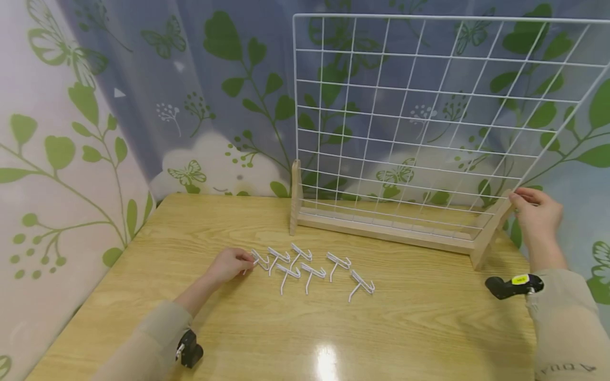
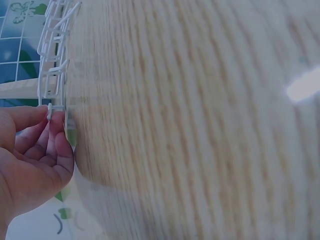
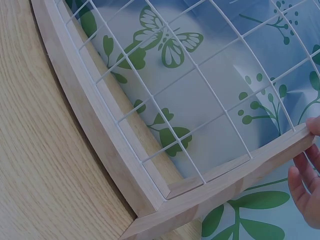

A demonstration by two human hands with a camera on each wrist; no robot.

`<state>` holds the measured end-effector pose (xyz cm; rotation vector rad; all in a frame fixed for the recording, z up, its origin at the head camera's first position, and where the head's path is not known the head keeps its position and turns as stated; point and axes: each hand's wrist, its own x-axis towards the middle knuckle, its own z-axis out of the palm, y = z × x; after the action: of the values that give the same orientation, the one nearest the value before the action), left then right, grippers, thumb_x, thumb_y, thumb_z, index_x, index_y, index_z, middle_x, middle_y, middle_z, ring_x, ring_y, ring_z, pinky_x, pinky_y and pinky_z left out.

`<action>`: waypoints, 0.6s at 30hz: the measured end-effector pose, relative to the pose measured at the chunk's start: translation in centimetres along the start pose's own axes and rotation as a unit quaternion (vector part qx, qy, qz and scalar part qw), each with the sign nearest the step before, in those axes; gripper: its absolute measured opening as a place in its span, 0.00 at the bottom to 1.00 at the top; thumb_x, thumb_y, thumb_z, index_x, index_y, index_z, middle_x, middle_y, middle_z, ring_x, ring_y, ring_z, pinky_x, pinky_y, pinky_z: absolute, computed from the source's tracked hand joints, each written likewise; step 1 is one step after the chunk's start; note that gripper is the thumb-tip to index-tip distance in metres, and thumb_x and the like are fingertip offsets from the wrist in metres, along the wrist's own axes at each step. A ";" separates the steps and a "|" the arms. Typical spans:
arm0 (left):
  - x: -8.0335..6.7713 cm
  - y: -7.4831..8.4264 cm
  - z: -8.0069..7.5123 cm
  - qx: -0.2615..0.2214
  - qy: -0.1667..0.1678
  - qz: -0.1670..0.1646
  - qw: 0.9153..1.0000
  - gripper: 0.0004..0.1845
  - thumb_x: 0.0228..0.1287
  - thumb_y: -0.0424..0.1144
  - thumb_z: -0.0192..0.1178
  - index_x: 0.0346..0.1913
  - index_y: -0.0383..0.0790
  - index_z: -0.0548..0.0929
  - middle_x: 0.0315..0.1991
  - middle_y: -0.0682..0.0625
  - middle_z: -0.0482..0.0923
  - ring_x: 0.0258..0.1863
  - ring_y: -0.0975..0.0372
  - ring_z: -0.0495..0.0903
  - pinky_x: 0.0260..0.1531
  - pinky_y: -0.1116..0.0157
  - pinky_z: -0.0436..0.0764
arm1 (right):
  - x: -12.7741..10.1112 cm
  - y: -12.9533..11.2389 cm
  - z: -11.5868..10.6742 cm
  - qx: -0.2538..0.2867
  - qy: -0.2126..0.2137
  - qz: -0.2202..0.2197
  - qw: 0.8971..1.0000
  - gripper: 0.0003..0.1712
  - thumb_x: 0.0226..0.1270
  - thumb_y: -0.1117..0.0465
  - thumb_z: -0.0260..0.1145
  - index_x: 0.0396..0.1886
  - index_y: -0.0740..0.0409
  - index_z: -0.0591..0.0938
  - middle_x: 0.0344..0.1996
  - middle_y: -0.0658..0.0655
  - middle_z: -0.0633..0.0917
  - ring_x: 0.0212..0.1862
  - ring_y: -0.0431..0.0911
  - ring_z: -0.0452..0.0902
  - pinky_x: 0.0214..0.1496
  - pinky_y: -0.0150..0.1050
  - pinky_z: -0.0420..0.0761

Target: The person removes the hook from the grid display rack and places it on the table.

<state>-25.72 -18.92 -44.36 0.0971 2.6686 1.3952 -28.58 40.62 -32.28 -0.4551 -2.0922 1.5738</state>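
Note:
My left hand (image 1: 227, 264) pinches the leftmost white wire hook (image 1: 260, 259) between thumb and fingertips, low over the table. In the left wrist view the hand (image 2: 37, 162) has its thumb and index finger at the hook's end. Several more white wire hooks (image 1: 313, 272) lie just right of it in a loose cluster. At the far right, my right hand (image 1: 540, 214) grips the upper end of the wooden side post (image 1: 493, 225) of a stand. That stand holds a white wire grid panel (image 1: 429, 18) upright. The right wrist view shows the fingers (image 3: 296, 187) at the post's tip.
The light wood table (image 1: 305, 323) carries the stand near its back edge, with the wooden base bar (image 1: 381, 232) running along the grid's bottom. A left wooden post (image 1: 296, 198) supports the other side. Behind hangs a leaf-and-butterfly patterned curtain (image 1: 214, 132).

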 end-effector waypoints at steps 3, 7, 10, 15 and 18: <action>0.0 0.1 0.0 -0.002 -0.005 0.001 1.000 0.05 0.57 0.29 0.61 0.35 0.30 0.83 0.24 0.49 0.79 0.23 0.63 0.72 0.24 0.68 0.73 | -0.1 0.0 -0.1 -0.006 -0.001 0.004 1.000 0.10 0.64 0.60 0.61 0.30 0.36 0.77 0.26 0.35 0.74 0.29 0.29 0.69 0.27 0.17 0.70; -0.1 0.1 0.1 -0.007 -0.009 -0.004 1.000 0.06 0.58 0.29 0.60 0.36 0.29 0.83 0.30 0.48 0.81 0.27 0.63 0.76 0.28 0.67 0.77 | -0.2 0.0 -0.1 -0.005 0.000 0.010 1.000 0.09 0.64 0.60 0.61 0.30 0.37 0.77 0.27 0.36 0.74 0.29 0.29 0.69 0.27 0.17 0.71; -0.1 0.2 0.1 -0.009 -0.009 -0.005 1.000 0.06 0.58 0.30 0.61 0.37 0.29 0.83 0.30 0.48 0.81 0.27 0.63 0.77 0.28 0.66 0.77 | -0.2 0.1 -0.1 0.001 0.002 0.011 1.000 0.09 0.64 0.60 0.61 0.30 0.37 0.77 0.26 0.36 0.74 0.29 0.29 0.70 0.26 0.17 0.70; 0.2 0.0 0.2 -0.006 -0.009 0.002 1.000 0.07 0.58 0.31 0.61 0.37 0.31 0.83 0.29 0.50 0.80 0.26 0.62 0.75 0.26 0.67 0.75 | -0.2 0.1 -0.3 -0.002 -0.005 -0.002 1.000 0.10 0.64 0.60 0.61 0.29 0.36 0.77 0.26 0.35 0.74 0.29 0.28 0.70 0.26 0.17 0.71; 0.2 0.2 0.1 -0.019 -0.012 0.003 1.000 0.07 0.59 0.31 0.60 0.39 0.30 0.82 0.30 0.48 0.80 0.27 0.60 0.74 0.26 0.66 0.74 | -0.2 0.2 -0.5 -0.024 -0.015 -0.023 0.999 0.11 0.64 0.60 0.61 0.29 0.35 0.76 0.25 0.32 0.74 0.28 0.27 0.69 0.26 0.17 0.70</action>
<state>-25.88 -18.66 -44.24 0.1175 2.6228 1.4364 -28.13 40.96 -32.36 -0.3992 -2.1517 1.5161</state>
